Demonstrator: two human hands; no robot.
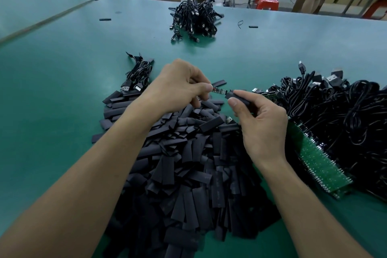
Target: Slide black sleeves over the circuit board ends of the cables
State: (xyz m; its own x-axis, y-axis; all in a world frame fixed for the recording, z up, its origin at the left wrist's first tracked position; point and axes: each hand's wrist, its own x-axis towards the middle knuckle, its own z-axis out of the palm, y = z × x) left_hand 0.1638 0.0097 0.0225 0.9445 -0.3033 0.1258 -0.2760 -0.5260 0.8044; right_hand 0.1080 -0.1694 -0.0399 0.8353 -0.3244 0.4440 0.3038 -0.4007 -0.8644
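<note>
Two-handed, pinching the circuit board [219, 90] in the left hand [178, 88] and lining up the black sleeve [231, 94], pinched in the right hand [261, 123], end-on just to its right.

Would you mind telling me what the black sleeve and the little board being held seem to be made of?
The black sleeve in the right hand looks like thin matt plastic tubing, perhaps heat-shrink: dull, without shine. The circuit board pinched by the left hand looks like rigid laminate carrying small components; its finish is too small to tell.
</note>
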